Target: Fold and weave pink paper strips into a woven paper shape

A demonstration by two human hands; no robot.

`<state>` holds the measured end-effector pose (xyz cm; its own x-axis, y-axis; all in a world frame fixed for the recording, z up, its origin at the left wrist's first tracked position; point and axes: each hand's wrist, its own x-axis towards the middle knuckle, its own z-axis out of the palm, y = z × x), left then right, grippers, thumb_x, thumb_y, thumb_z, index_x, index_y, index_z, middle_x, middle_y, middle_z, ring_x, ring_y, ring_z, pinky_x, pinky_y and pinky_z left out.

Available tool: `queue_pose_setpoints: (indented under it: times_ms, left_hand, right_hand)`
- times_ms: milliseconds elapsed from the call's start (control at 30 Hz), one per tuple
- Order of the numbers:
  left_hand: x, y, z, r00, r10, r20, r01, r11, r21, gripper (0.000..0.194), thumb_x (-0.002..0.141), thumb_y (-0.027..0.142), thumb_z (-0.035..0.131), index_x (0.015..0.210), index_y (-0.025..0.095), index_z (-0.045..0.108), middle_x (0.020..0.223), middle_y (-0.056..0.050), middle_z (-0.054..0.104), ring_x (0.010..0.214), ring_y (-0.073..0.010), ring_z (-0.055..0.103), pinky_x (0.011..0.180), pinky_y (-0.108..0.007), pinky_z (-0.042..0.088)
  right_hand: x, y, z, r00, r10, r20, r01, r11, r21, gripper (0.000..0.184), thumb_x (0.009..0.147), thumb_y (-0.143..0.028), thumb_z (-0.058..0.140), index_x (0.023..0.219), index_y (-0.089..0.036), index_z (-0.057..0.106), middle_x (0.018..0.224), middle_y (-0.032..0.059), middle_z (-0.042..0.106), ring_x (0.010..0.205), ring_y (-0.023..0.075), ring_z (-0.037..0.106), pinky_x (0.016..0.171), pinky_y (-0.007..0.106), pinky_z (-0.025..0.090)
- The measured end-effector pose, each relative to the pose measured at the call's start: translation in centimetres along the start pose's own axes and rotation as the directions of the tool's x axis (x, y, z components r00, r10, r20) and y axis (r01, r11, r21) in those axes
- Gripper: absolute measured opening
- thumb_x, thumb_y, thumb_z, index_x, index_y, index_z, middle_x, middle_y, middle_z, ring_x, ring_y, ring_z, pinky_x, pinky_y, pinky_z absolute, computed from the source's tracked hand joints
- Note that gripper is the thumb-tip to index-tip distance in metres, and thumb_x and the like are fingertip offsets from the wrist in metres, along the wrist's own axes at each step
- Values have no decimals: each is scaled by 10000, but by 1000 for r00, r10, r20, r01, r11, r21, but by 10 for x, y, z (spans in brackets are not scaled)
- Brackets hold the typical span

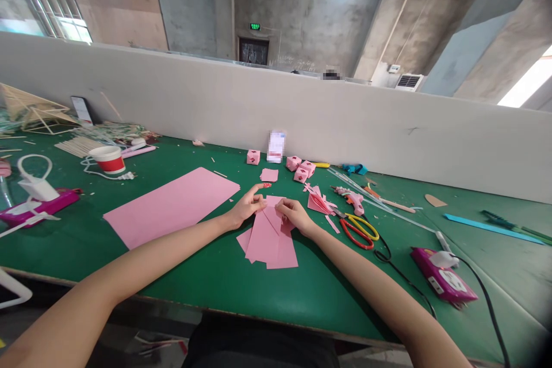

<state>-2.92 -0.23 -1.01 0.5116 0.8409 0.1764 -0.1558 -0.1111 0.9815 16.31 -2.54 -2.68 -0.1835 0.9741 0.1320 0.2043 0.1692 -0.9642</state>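
Observation:
Both my hands meet over a fan of pink paper strips on the green table. My left hand pinches the top left part of the pink paper, its index finger stretched out beyond. From the other side, my right hand grips the paper's right edge between thumb and fingers. Just beyond lies a small stack of pink paper squares. A large pink sheet rests to the left. Scissors with red and yellow handles lie to the right, beside pink scraps.
Folded pink paper cubes and a propped phone stand toward the grey partition. A pink glue gun and a purple power strip with a black cord lie right. At left are a paper cup and another purple power strip.

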Motion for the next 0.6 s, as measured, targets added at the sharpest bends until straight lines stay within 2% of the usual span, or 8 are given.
queue_pose_setpoints:
  times_ms: [133, 267, 400, 600]
  left_hand:
    - [1, -2, -2, 1000, -13, 1, 13, 1000, -11, 677, 764, 331, 709, 1362, 205, 419, 607, 91, 369, 559, -95, 340, 551, -231, 252]
    - [3, -4, -4, 996, -81, -39, 79, 995, -52, 635, 739, 338, 727, 1304, 209, 468, 624, 85, 403, 534, -85, 364, 515, -222, 249]
    - [4, -4, -4, 992, -124, -37, 121, 988, -91, 580, 729, 360, 731, 1243, 198, 517, 661, 68, 450, 535, -84, 408, 524, -220, 303]
    - [2, -4, -4, 997, -74, -9, 73, 995, -63, 605, 743, 324, 722, 1296, 214, 501, 599, 92, 323, 521, -79, 301, 504, -211, 242]
  right_hand:
    - [1, 1, 0, 1000, 3, 0, -3, 1000, 6, 283, 802, -402, 592, 638, -185, 515, 569, -32, 492, 496, 92, 454, 495, 217, 343]
    - [1, 1, 0, 1000, -6, 4, 6, 1000, 22, 293, 798, -411, 599, 633, -187, 507, 572, -35, 496, 493, 90, 444, 505, 222, 349]
    - [0, 1, 0, 1000, -13, 10, 13, 1000, 28, 300, 805, -416, 595, 637, -183, 508, 585, -36, 500, 502, 86, 439, 511, 219, 349]
    - [0, 2, 0, 1000, -9, 11, 9, 1000, 19, 299, 806, -417, 600, 645, -179, 519, 586, -31, 512, 500, 86, 453, 509, 216, 360]
